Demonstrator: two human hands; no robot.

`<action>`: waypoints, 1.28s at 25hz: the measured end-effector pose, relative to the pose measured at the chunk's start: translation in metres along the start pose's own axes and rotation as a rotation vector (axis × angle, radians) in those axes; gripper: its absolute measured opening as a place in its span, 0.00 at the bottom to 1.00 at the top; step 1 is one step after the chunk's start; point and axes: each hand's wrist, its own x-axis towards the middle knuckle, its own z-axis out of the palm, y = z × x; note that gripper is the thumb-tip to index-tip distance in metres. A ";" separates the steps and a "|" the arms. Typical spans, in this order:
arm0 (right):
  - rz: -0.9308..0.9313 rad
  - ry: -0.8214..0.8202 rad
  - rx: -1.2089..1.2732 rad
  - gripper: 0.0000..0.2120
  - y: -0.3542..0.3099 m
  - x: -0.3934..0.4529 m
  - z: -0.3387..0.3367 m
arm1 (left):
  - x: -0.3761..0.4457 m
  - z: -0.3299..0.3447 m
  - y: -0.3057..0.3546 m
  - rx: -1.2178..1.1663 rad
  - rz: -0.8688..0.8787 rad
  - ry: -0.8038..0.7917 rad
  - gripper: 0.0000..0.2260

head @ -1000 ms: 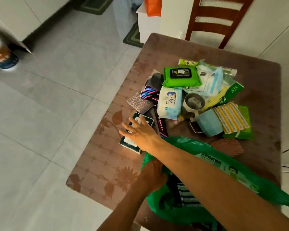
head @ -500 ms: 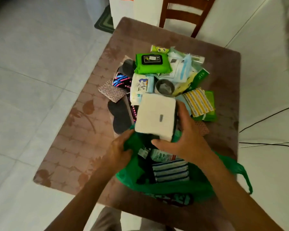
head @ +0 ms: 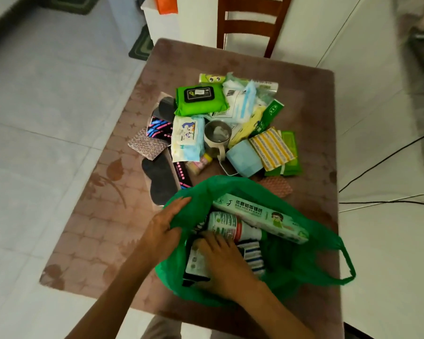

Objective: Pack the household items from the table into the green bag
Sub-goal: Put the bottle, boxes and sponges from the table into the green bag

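Carried over the pile half a second ago, the box (head: pixel 196 261) has now been pushed down inside the green bag (head: pixel 291 267) by the right hand (head: pixel 227 259), which lies on it, grip not discernible. The bag's rim is pinched open by the left hand (head: pixel 163 231), while most items (head: pixel 230 126) are left heaped on the worktop (head: pixel 103 216).

Green bag (head: pixel 304 243) mouth crowded by long box (head: pixel 260 217); table (head: pixel 88 228) left side bare

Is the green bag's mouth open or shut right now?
Open. The left hand holds the green bag rim aside while the right hand reaches inside among packed items.
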 end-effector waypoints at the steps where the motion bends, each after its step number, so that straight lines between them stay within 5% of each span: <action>1: -0.033 0.012 0.080 0.28 0.004 -0.006 -0.015 | 0.000 0.005 -0.002 0.007 -0.020 -0.016 0.33; 5: 0.301 0.698 0.287 0.13 0.079 0.004 -0.072 | 0.000 0.018 -0.008 0.012 -0.104 -0.010 0.33; 6: 0.414 0.745 0.303 0.12 0.112 0.014 -0.079 | 0.000 0.020 -0.009 0.021 -0.099 -0.001 0.34; 9: 0.558 0.372 0.250 0.18 0.195 0.040 -0.083 | -0.001 0.022 -0.014 0.047 -0.104 0.024 0.37; 12: 0.397 0.041 -0.047 0.32 0.218 0.045 -0.073 | -0.002 0.022 -0.016 0.036 -0.142 0.030 0.36; 16: 0.416 0.086 -0.273 0.41 0.220 0.037 -0.060 | -0.003 0.026 -0.011 0.059 -0.136 0.030 0.41; 20: 0.565 0.161 -0.251 0.14 0.221 0.024 -0.063 | 0.001 0.025 -0.004 0.084 -0.118 -0.010 0.37; 27: 0.617 0.203 0.139 0.38 0.222 0.017 -0.045 | -0.003 0.018 -0.009 0.178 -0.054 -0.130 0.34; 32: 0.908 0.257 0.149 0.16 0.206 0.008 -0.041 | -0.010 0.019 -0.011 0.206 -0.046 -0.133 0.34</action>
